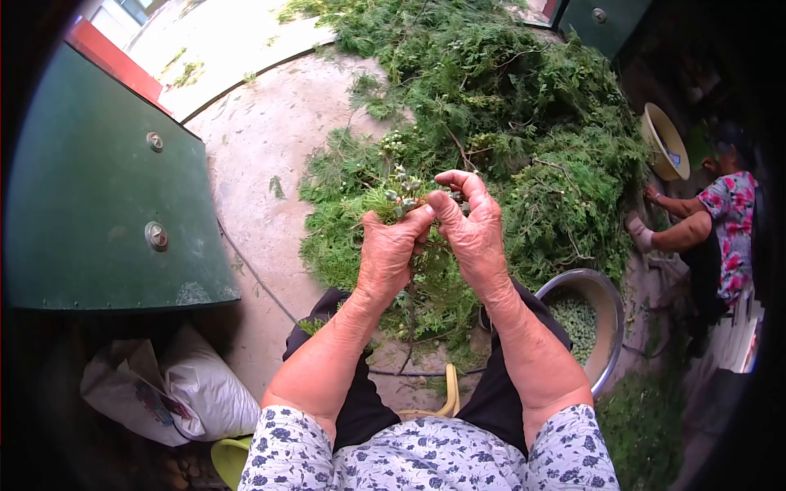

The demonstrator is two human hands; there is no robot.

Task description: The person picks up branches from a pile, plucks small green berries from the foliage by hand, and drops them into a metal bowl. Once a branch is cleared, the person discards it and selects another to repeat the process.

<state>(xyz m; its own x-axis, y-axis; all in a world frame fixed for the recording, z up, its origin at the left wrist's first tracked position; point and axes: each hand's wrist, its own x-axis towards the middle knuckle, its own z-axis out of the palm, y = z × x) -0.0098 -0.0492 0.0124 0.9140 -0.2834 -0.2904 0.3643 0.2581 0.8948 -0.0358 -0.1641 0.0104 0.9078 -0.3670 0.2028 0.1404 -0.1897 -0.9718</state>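
Observation:
A green conifer sprig (378, 201) with small pale blue-green seed cones (401, 196) is pinched in my left hand (389, 245), thumb on top. Below that hand, a thin brown stem (411, 311) hangs between my knees. My right hand (473, 233) is right beside the sprig, its thumb tip close to my left thumb. Its fingers curl around a few small greyish cones, partly hidden behind the thumb. To the right of my knee, a metal basin (610, 331) holds many loose green cones (573, 323).
A large heap of conifer branches (524, 106) spreads ahead. At the right sits another person (733, 221) near a tan basin (655, 135). A green metal door (106, 196) stands on the left above white sacks (209, 389). A cable (262, 282) crosses the concrete floor (254, 155).

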